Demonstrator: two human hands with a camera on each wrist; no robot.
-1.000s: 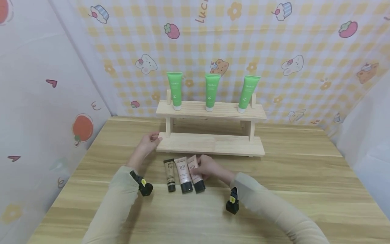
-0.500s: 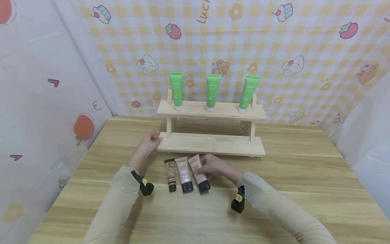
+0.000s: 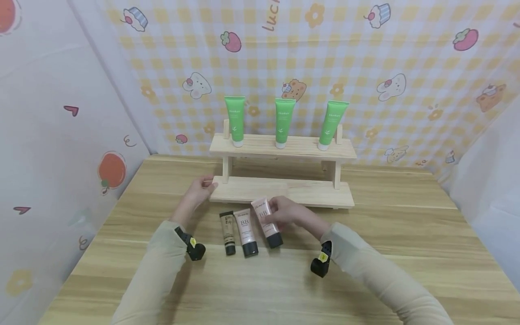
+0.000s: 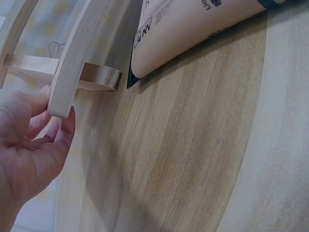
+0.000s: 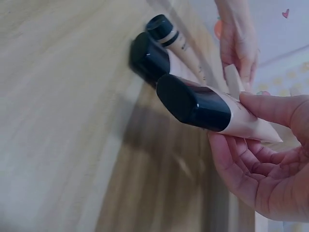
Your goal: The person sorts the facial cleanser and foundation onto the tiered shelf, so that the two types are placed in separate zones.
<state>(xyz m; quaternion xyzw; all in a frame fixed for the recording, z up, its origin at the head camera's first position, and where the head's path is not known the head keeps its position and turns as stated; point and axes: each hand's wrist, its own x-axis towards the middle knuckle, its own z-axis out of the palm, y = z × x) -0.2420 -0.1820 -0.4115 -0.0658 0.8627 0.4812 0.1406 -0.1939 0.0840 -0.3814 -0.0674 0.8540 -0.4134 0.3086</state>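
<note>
My right hand (image 3: 286, 211) grips a pink BB cream tube (image 3: 266, 221) with a black cap, thumb on one face and fingers beneath. In the right wrist view the held tube (image 5: 212, 108) is tilted above the table, cap toward the camera. My left hand (image 3: 198, 190) pinches the left end of the wooden rack's lower shelf (image 3: 276, 192); in the left wrist view the thumb and fingers (image 4: 67, 128) clasp that board's end. Left of the held tube lie a second pink BB cream tube (image 3: 246, 230) and a slimmer gold tube (image 3: 227, 230), both with black caps.
Three green tubes (image 3: 283, 122) with white caps stand in a row on the rack's upper shelf (image 3: 260, 143). The rack stands on a wood-grain table (image 3: 390, 239). Behind is a yellow checked cloth (image 3: 349, 54), with a white cloth (image 3: 53, 149) at the left.
My right hand has lifted the pink BB cream tube and moved it slightly right and up toward the rack, away from the other two tubes. The left hand keeps its hold on the shelf.
</note>
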